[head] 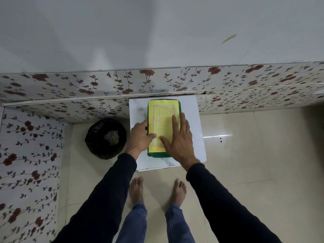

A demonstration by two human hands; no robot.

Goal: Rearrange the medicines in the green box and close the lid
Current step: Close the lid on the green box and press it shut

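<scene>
The green box (pixel 158 154) stands on a small white marble-patterned table (pixel 194 120), its lid down. A yellow printed label (pixel 163 111) covers the lid. My left hand (pixel 140 137) grips the box's left edge, thumb over the lid's rim. My right hand (pixel 178 139) lies flat on the lid with fingers spread. No medicines are visible; the inside of the box is hidden.
A black bin lined with a black bag (pixel 105 138) sits on the tiled floor just left of the table. Floral-patterned panels (pixel 70 88) line the wall behind and to the left. My bare feet (pixel 157 190) stand in front of the table.
</scene>
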